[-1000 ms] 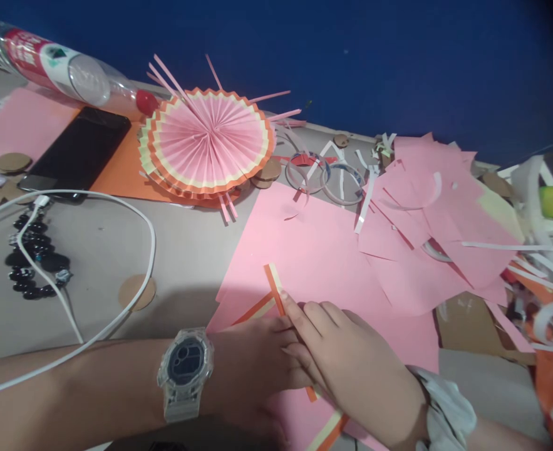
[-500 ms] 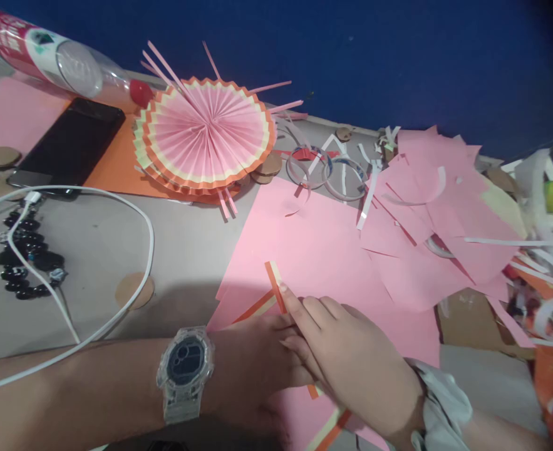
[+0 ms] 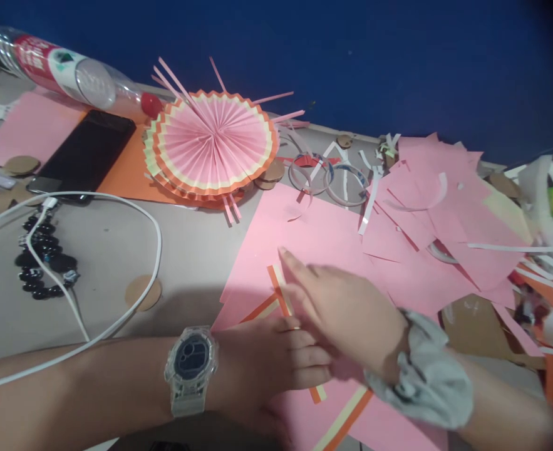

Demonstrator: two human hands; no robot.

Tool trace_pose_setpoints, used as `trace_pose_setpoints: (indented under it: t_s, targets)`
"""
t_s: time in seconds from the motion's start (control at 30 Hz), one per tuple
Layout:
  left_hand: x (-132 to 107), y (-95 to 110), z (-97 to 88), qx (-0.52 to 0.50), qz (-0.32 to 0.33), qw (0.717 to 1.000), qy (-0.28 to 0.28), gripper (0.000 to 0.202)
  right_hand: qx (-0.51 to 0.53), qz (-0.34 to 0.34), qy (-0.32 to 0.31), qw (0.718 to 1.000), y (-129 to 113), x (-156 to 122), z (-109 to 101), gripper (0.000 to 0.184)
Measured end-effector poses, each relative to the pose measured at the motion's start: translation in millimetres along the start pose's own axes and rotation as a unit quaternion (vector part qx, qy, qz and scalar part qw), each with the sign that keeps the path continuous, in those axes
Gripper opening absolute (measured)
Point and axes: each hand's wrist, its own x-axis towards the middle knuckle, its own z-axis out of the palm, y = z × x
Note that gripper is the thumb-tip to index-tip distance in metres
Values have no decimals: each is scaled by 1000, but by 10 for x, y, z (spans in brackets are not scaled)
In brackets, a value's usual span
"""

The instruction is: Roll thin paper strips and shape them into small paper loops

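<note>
My left hand (image 3: 271,357), with a clear digital watch (image 3: 194,360) on its wrist, lies flat across the pink paper (image 3: 314,238), fingers stretched out. Under and beside its fingertips run an orange-and-cream paper strip (image 3: 280,282) and a second slanting strip (image 3: 260,309). Part of these strips is hidden by the hand. Just to the upper right, my right hand (image 3: 351,313) has its index finger stretched out over the sheet and holds nothing visible. Its lower fingers are partly hidden. Below lies another strip (image 3: 344,419) on the paper.
A pleated paper rosette (image 3: 217,141), a plastic bottle (image 3: 93,81) and a black phone (image 3: 88,150) lie at the back left. A white cable (image 3: 156,235) loops over a beaded bracelet (image 3: 39,257). Tape rolls (image 3: 346,185) and pink scraps (image 3: 426,188) lie to the right.
My right hand has lifted off my left hand and the strip, shifting up and right. My left hand stays on the strips. The view has tilted slightly.
</note>
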Motion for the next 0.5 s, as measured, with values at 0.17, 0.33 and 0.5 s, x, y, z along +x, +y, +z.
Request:
trace_pose_setpoints:
  t_s: [0.17,0.33,0.5]
  targets:
    - [13,-1,-12,21,31,999,4,57,67,-55,68,994,410,171,-146,28]
    - [41,15,37,76,7,994,77,40,122,-95,6,988,516,239,-189,21]
    - [30,39,50,90,23,977,190,18,234,-104,17,966,543,294,-360,22]
